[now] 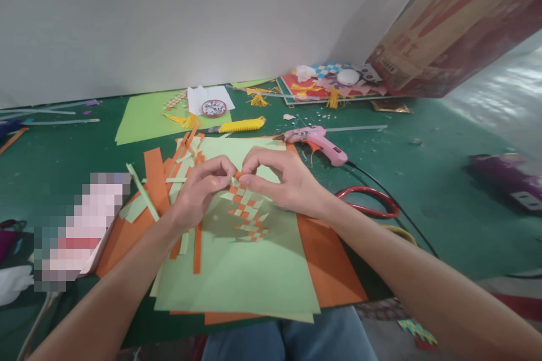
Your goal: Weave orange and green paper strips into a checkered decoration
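Note:
A woven paper strip [247, 210] in orange and pale green checks hangs from my fingers, with pointed tips along its sides. At its upper end my left hand [202, 186] pinches the left edge. Close beside it, my right hand [282, 180] pinches the same end between thumb and bent forefinger. Under the strip lies a stack of pale green paper [254, 282], with orange paper [330, 265] showing beneath. Loose orange strips [156, 177] and pale green strips [143, 192] lie left of my left hand. The fingertips partly hide the held end.
A pink glue gun [317, 140] and a yellow utility knife [241, 125] lie beyond my hands. Red-handled scissors [375, 203] rest near my right forearm. A phone [84, 231], partly blurred, is at left. A paper bag [449, 34] stands behind craft pieces [330, 82].

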`<state>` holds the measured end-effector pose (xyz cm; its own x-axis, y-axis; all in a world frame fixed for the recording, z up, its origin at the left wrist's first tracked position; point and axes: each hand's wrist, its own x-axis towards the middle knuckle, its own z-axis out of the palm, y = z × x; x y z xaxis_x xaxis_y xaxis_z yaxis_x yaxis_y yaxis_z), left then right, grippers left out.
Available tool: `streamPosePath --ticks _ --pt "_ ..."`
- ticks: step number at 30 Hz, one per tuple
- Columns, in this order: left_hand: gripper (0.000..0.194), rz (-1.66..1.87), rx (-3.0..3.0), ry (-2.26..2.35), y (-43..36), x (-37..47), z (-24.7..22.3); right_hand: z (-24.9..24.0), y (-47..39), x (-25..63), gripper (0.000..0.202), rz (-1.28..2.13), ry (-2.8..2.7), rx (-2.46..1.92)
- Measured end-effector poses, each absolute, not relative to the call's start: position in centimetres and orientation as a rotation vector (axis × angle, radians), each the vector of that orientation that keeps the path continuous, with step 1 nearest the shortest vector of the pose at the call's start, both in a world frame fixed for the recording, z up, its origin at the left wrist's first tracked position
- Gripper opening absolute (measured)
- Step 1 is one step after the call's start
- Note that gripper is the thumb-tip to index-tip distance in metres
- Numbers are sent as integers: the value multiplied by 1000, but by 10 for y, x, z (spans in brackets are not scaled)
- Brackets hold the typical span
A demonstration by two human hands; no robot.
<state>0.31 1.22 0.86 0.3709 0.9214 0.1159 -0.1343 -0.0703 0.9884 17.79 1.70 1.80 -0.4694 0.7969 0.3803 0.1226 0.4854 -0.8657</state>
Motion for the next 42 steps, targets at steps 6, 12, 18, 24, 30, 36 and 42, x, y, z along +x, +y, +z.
streamPosePath --ticks 6,12,18,24,30,36,42 --pt "6 1080 1294 787 12 4 8 21 19 180 15 1061 -1890 -802" --pt "11 1119 1213 780 11 6 9 21 20 181 16 1075 -1877 -808" --pt "13 1095 1273 732 11 3 7 22 20 181 15 1076 -1878 -789" --pt "17 1109 1279 736 11 2 4 18 21 181 15 910 -1904 -732" --pt "11 1120 1404 748 10 3 5 11 24 181 14 280 -1951 -494" --pt "5 1222 1453 712 9 6 7 9 25 183 14 -46 -1976 -485" --pt "4 1257 1469 695 9 6 6 9 24 184 19 -225 -2007 -433"
